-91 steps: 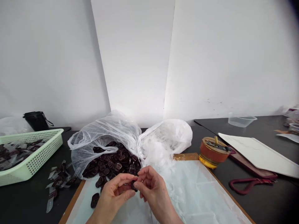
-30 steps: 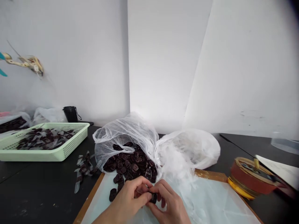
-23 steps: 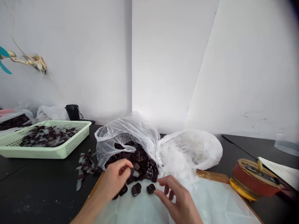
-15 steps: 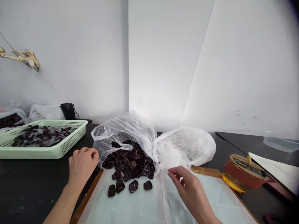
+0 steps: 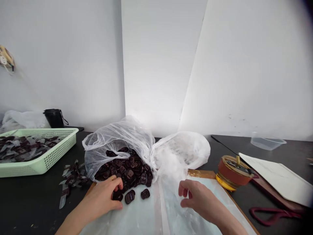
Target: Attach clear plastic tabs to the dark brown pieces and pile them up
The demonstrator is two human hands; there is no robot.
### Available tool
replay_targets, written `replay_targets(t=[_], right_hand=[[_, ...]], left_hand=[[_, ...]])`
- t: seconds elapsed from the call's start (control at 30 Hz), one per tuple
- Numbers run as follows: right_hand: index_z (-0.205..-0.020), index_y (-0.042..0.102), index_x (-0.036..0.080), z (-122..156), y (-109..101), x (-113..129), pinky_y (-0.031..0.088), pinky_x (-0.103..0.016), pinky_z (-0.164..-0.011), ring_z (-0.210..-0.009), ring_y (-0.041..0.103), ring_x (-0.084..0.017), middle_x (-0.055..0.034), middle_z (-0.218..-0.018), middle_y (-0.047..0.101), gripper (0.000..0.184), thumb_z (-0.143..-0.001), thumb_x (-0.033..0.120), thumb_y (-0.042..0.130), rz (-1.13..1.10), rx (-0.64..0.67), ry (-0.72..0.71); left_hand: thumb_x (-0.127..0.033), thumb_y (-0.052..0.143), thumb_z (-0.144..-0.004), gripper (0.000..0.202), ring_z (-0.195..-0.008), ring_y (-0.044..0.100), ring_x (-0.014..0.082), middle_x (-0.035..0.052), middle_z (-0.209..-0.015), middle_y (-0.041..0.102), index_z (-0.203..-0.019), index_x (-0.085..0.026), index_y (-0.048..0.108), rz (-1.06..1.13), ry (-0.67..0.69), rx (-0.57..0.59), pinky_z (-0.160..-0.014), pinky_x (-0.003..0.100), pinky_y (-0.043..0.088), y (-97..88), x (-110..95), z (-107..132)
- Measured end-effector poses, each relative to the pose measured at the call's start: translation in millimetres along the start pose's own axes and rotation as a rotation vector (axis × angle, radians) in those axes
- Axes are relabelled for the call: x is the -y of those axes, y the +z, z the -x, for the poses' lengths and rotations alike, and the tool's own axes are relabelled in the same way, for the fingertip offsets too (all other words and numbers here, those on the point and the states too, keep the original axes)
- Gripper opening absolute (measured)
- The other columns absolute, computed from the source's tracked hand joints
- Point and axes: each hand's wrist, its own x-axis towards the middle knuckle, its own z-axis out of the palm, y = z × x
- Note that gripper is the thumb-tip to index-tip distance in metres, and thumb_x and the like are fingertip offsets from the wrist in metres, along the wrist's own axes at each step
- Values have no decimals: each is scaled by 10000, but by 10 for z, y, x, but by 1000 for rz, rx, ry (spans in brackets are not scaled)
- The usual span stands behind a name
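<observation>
An open clear plastic bag (image 5: 114,140) lies on the table and spills dark brown oval pieces (image 5: 127,166). My left hand (image 5: 104,197) rests at the bag's mouth, its fingers curled onto a loose dark piece (image 5: 117,196) on the pale sheet (image 5: 146,218). Two more loose pieces (image 5: 129,196) lie just to the right of it. My right hand (image 5: 198,199) hovers over thin clear films on the sheet, fingers bent and loosely apart, holding nothing that I can see. A second white bag (image 5: 186,150) holds more clear films.
A green basket (image 5: 49,156) of wrapped pieces stands at the left, with a small pile of wrapped pieces (image 5: 70,178) on the black table beside it. A red and gold tape reel (image 5: 232,168), a white board (image 5: 276,176) and a clear tub (image 5: 267,143) are at the right.
Both hands held one piece together, then parted. My left hand went out to the left pile and came back to the loose pieces. My right hand moved right over the films.
</observation>
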Motion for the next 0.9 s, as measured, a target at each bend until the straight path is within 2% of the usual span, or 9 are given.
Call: replay_targets(t=[0.07,0.13,0.27,0.47,0.57,0.73,0.9], right_hand=[[-740,658,245,-15,19,27,298,-249,-557,-688,590,-183,12,-772,695,126,-642,188,712,12,48,38],[-742,664,230,-36,54,75,288,-255,-555,-689,587,-192,0,-768,702,126,-641,247,737,38,58,74],[-730,669,213,-41,113,171,292,-257,-573,-691,583,-186,-8,-750,702,140,-626,120,681,57,29,62],[-727,678,208,-21,89,176,355,-234,-573,-631,567,-155,10,-657,650,163,-656,78,609,-276,54,-45],[-711,653,199,-55,105,183,362,-231,-577,-615,535,-144,21,-639,628,149,-652,73,600,-397,8,-85],[-667,596,201,-124,161,235,330,-232,-549,-574,457,-134,41,-585,539,63,-712,174,630,-498,-188,-75],[-722,577,221,-127,196,277,316,-245,-519,-536,409,-141,50,-559,458,177,-812,369,614,-561,-482,-72]], left_hand=[[-197,654,-653,167,-639,564,167,-31,-833,574,-808,-240,607,-7,-4,101,-577,250,337,23,-51,-28],[-202,625,-686,139,-656,558,163,-29,-842,550,-818,-237,598,3,-14,116,-592,253,347,69,-120,-59],[-212,597,-738,118,-700,559,172,-22,-855,538,-850,-243,613,97,6,99,-622,259,381,208,-244,-75],[-250,577,-822,78,-712,572,169,3,-890,589,-857,-224,641,253,69,27,-616,254,415,359,-361,-60],[-237,574,-834,94,-725,582,167,5,-848,625,-824,-214,665,327,90,57,-607,237,407,401,-441,-55],[-201,592,-807,107,-690,555,159,5,-783,619,-794,-194,698,379,87,127,-593,230,380,482,-533,-45],[-206,588,-810,110,-664,537,150,-1,-753,592,-793,-188,696,435,95,149,-567,225,359,547,-494,-62]])
